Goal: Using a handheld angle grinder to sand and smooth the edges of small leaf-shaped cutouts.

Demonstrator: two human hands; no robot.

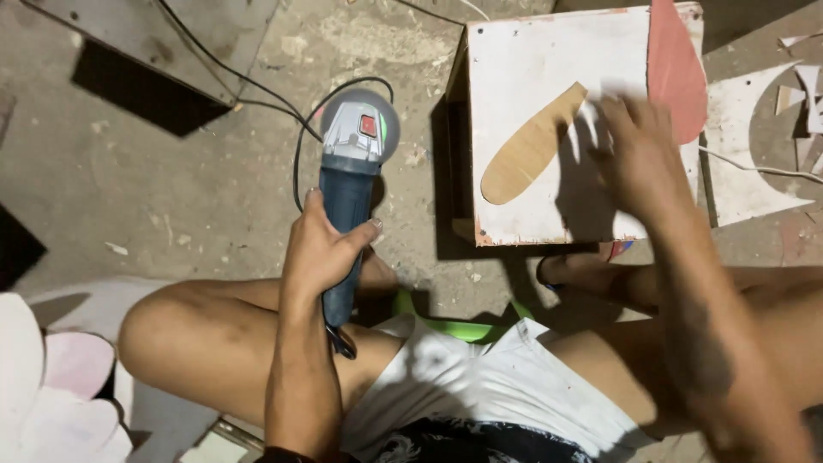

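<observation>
**Seated person: grinder in left hand, right hand at wooden cutout**

Head view. The person sits low over a concrete floor [171, 197], bare knees spread, white shorts [480, 386] at the bottom of the frame.

Left hand [321, 249]: fingers clamped around the blue body of an angle grinder [351, 163]. The tool is held upright in front of the left knee, its grey head with a red switch pointing away from the person, off the floor. Its black cable [257, 90] loops behind the head and runs off toward the upper left.

Right hand [639, 150]: blurred by motion, fingers spread apart, resting on or just over the top of a white box [531, 214] that stands on the floor ahead of the right knee. Whether the fingers grip anything, cannot tell. Just beside the hand, on the box top, lies a tan leaf-shaped wooden cutout [527, 146], tilted diagonally, its narrow end reaching toward the fingers.

A red leaf-shaped piece [673, 60] lies at the box's far right corner. White offcut board [737, 163] lies on the floor right of the box. Pale pink petal shapes [51, 377] sit at lower left.
</observation>
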